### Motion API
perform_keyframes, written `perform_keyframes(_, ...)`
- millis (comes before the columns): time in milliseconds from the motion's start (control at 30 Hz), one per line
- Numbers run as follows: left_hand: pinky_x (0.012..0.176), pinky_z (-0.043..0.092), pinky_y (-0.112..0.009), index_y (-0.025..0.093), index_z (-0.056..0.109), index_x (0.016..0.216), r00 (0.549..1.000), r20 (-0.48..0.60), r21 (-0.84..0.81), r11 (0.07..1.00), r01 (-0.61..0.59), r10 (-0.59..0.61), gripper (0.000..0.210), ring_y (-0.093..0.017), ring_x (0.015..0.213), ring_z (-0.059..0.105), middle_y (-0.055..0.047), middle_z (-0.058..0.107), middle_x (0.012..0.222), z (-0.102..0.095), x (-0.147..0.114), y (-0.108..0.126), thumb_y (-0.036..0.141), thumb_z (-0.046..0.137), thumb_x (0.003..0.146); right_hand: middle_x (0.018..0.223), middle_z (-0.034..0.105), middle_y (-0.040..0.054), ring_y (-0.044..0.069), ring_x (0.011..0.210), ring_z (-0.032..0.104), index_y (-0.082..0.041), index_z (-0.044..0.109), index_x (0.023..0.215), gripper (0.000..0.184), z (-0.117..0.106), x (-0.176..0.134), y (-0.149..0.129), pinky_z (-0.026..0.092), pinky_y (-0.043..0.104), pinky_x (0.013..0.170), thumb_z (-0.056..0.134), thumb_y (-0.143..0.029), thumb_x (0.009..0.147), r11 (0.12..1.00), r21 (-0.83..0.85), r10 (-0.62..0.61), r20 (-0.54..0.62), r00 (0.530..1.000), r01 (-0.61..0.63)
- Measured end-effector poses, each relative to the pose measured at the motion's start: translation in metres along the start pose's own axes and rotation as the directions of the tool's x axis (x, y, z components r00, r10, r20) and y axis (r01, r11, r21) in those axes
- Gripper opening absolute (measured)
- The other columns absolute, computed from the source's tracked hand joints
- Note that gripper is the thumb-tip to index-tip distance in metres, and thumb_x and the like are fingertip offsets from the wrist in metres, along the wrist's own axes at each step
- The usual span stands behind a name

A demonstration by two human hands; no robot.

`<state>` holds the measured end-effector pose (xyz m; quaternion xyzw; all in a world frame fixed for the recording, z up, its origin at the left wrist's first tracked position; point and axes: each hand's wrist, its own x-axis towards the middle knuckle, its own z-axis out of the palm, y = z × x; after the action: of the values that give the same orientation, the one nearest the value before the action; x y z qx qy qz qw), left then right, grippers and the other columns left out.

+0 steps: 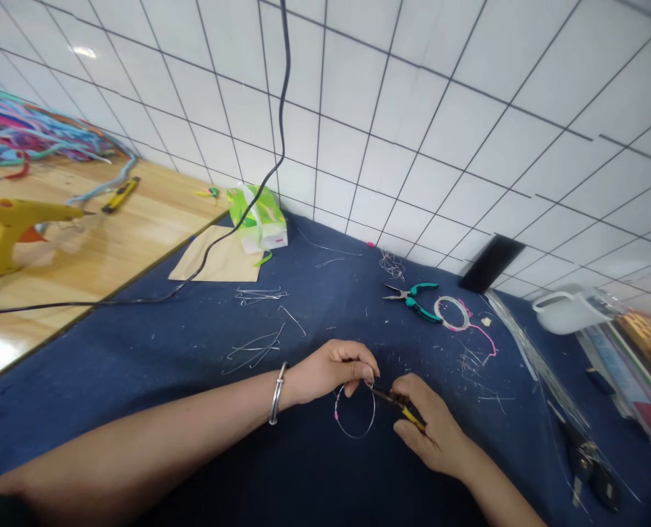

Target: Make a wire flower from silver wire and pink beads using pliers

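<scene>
My left hand (pixel 340 369) pinches the top of a thin wire ring (pixel 358 437) between thumb and fingers. The ring hangs down from the pinch and has a small pink piece on its left side. My right hand (pixel 432 424) is closed around yellow-handled pliers (pixel 411 416). The dark jaws of the pliers reach left to the wire beside my left fingertips; whether they grip it is too small to tell. Beyond my hands lie teal-handled pliers (pixel 413 296) and a white ring-shaped spool (pixel 452 313) with pink thread.
Loose wires (pixel 256 348) and bent wires (pixel 259 294) lie left on the dark blue cloth (pixel 154 337). A black cable (pixel 209 252) crosses a sheet of brown paper (pixel 215 256). A yellow glue gun (pixel 12 227) is far left. On the right are a white jug (pixel 570 311) and long wire strands (pixel 539 359).
</scene>
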<state>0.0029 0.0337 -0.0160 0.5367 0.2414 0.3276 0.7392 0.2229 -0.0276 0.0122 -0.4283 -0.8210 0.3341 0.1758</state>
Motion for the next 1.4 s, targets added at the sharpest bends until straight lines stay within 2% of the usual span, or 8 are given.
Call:
perform_keyframes(100,0.049,0.038,-0.019,0.012,0.064,0.081,1.0,0.013,0.002,1.0,0.0,0.0,0.016,-0.005,0.048,0.048,-0.002,0.059,0.072,-0.001,0.0,0.001,0.027,0.057,0.079,0.093,0.046,0.0056,0.018,0.084,0.045,-0.02,0.042,0.104,0.026,0.001,-0.001,0.003,0.04,0.034,0.077,0.045,-0.034,0.082,0.999,-0.018,-0.046,0.002,0.999,0.046)
perform_keyframes(233,0.049,0.038,-0.019,0.013,0.064,0.082,1.0,0.028,0.034,0.999,-0.002,0.001,0.016,-0.005,0.048,0.047,-0.002,0.059,0.073,-0.001,-0.001,0.002,0.027,0.058,0.078,0.102,0.045,0.0086,0.021,0.094,0.044,-0.02,0.039,0.111,0.034,0.002,-0.003,0.008,0.038,0.04,0.085,0.048,-0.033,0.081,0.986,-0.124,-0.113,-0.023,0.993,0.11)
perform_keyframes(367,0.047,0.037,-0.018,0.013,0.064,0.081,0.999,0.043,0.053,0.999,0.001,-0.003,0.016,-0.005,0.049,0.045,-0.002,0.058,0.073,-0.001,-0.001,0.003,0.028,0.059,0.077,0.101,0.046,0.0093,0.022,0.093,0.044,-0.019,0.041,0.111,0.034,0.003,-0.004,0.011,0.039,0.043,0.085,0.049,-0.033,0.081,0.966,-0.215,-0.152,-0.034,0.988,0.142)
perform_keyframes(800,0.047,0.039,-0.018,0.014,0.065,0.077,0.996,0.087,0.084,0.996,-0.042,0.034,0.011,-0.005,0.05,0.046,-0.002,0.056,0.073,0.001,-0.002,0.008,0.022,0.059,0.077,0.092,0.049,0.0076,0.02,0.085,0.043,-0.018,0.044,0.1,0.022,0.006,-0.005,0.014,0.038,0.042,0.082,0.045,-0.03,0.081,0.954,-0.274,-0.127,0.008,0.992,0.124)
perform_keyframes(1200,0.048,0.041,-0.018,0.013,0.064,0.077,0.99,0.128,0.132,0.988,-0.076,0.059,0.012,-0.005,0.051,0.047,-0.001,0.055,0.074,0.0,-0.002,0.007,0.023,0.058,0.078,0.081,0.049,0.0052,0.017,0.073,0.041,-0.018,0.046,0.092,0.015,0.006,-0.005,0.014,0.039,0.033,0.067,0.044,-0.03,0.082,0.953,-0.277,-0.131,-0.007,0.991,0.124)
perform_keyframes(1400,0.051,0.042,-0.019,0.013,0.064,0.08,0.987,0.114,0.173,0.976,-0.131,0.112,0.012,-0.004,0.052,0.047,-0.002,0.054,0.076,-0.001,-0.001,0.006,0.022,0.056,0.08,0.087,0.05,0.0068,0.018,0.078,0.042,-0.017,0.047,0.093,0.017,0.003,-0.004,0.013,0.039,0.036,0.073,0.046,-0.03,0.082,0.949,-0.302,-0.098,0.001,0.995,0.094)
